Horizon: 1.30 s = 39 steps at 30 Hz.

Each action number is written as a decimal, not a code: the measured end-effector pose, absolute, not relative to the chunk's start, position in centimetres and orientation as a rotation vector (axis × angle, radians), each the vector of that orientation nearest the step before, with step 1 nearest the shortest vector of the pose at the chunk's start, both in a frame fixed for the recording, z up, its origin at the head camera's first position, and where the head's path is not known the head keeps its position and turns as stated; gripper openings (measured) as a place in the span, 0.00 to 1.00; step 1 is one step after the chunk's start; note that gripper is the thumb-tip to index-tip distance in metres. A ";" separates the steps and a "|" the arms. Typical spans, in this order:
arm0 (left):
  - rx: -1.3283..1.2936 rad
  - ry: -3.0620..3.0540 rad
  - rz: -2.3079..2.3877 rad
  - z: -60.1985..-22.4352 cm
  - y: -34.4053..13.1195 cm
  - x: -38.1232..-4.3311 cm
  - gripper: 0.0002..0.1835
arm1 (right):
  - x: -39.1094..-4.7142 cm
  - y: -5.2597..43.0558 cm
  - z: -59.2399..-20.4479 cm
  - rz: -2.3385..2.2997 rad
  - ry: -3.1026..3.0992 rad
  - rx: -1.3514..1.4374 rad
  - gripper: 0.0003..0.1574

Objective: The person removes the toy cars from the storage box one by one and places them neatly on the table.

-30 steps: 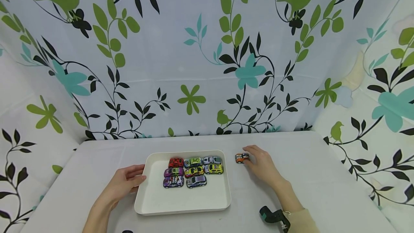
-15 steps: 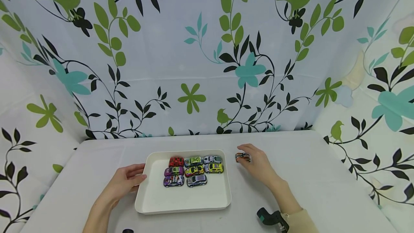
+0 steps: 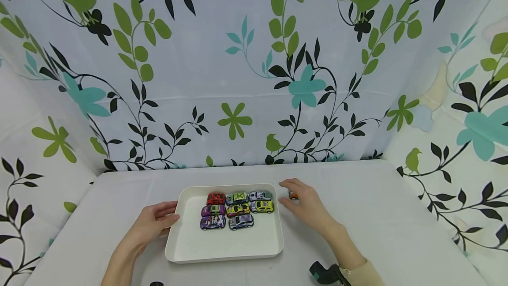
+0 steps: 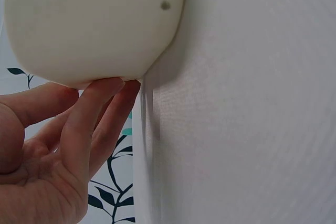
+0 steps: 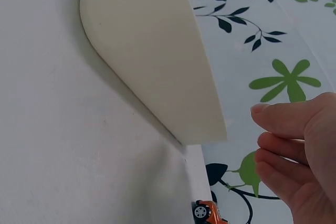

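Note:
A white rectangular tray lies on the table with several small toy cars grouped in its upper middle, in red, purple, yellow and silver. At the tray's left end, my left hand holds the side wall near the rim; in the left wrist view the fingertips meet its edge. My right hand hovers by the tray's right edge, fingers loosely bent, holding nothing. An orange toy car is on the table, partly hidden by that hand; the right wrist view shows the orange car apart from the fingers.
The white table is bounded by patterned fabric at the back and sides. A black device sits by the right wrist. A small dark object shows at the bottom edge.
My right hand has moved left, past the orange car to the tray's right edge, and now covers most of the car. My left hand and the tray stay put.

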State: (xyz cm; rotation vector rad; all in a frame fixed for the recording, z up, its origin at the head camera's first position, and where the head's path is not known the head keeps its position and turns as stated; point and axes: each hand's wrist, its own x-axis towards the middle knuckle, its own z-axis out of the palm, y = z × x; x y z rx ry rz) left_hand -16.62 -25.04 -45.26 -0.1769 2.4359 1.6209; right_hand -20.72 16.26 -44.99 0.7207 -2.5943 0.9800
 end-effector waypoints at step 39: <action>-0.222 2.436 1.634 -45.2 -24.9 -16.5 0.27 | -20.9 10.3 -46.4 0.708 -2.780 0.881 0.20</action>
